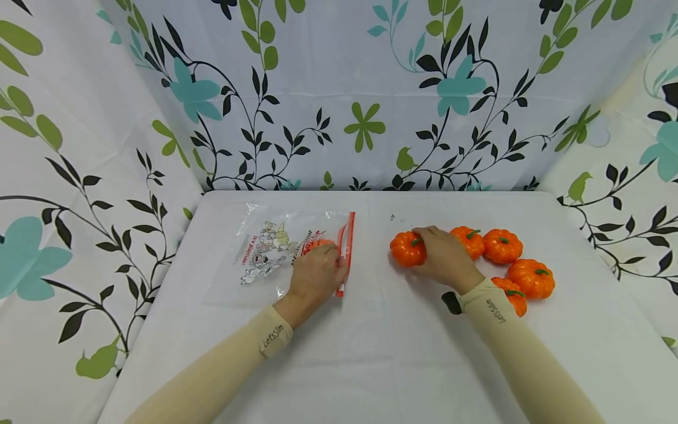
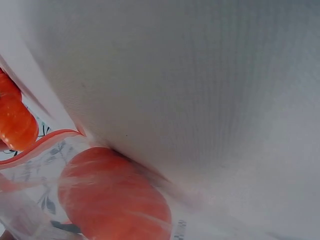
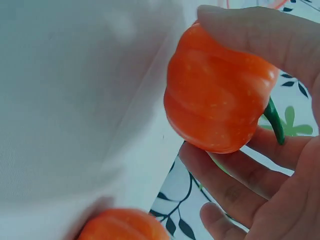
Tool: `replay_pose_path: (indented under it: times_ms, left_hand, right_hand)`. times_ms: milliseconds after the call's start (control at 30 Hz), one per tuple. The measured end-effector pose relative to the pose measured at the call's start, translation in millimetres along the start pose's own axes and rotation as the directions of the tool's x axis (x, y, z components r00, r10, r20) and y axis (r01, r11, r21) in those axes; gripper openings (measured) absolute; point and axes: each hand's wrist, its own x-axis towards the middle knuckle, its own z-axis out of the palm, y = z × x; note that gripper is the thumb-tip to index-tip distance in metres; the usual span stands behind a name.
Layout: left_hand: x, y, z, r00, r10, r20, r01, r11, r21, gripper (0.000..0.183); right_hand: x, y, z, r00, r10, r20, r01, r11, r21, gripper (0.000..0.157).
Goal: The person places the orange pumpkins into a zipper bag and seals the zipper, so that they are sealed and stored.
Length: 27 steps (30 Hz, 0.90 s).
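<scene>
My left hand [image 1: 315, 277] grips a clear plastic zip bag [image 1: 267, 247] near its red-edged mouth, which faces right. Inside the bag, by the opening, lies an orange pumpkin [image 2: 112, 195], seen through the film in the left wrist view and partly hidden by the hand in the head view. With the thumb on one side and fingers on the other, my right hand [image 1: 444, 257] holds a second small orange pumpkin [image 3: 220, 90] with a green stem [image 3: 274, 120]. That pumpkin is just right of the bag's mouth, low over the table.
Several more orange pumpkins [image 1: 503, 246] are grouped on the right of the white table [image 1: 339, 365], around and beyond my right wrist. A cloth [image 1: 318, 94] printed with leaves and flowers hangs behind the table and along both sides.
</scene>
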Motion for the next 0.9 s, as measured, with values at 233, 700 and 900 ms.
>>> replay_pose_path:
  times_ms: [233, 700, 900]
  left_hand:
    - [0.6, 0.1, 0.3, 1.000, 0.012, 0.008, -0.012, 1.000, 0.009, 0.012]
    - [-0.1, 2.2, -1.0, 1.000, -0.008, 0.018, 0.008, 1.000, -0.020, 0.011]
    - [0.2, 3.7, -1.5, 1.000, -0.013, 0.013, 0.013, 1.000, -0.018, 0.011]
  right_hand:
    - [5.6, -17.2, 1.5, 1.000, -0.008, -0.020, 0.009, 0.999, 0.049, 0.088]
    - [23.5, -39.3, 13.1, 0.999, -0.020, -0.025, 0.022, 0.996, 0.085, 0.083]
    - [28.6, -46.4, 19.9, 1.000, -0.023, -0.017, 0.025, 0.993, 0.119, 0.084]
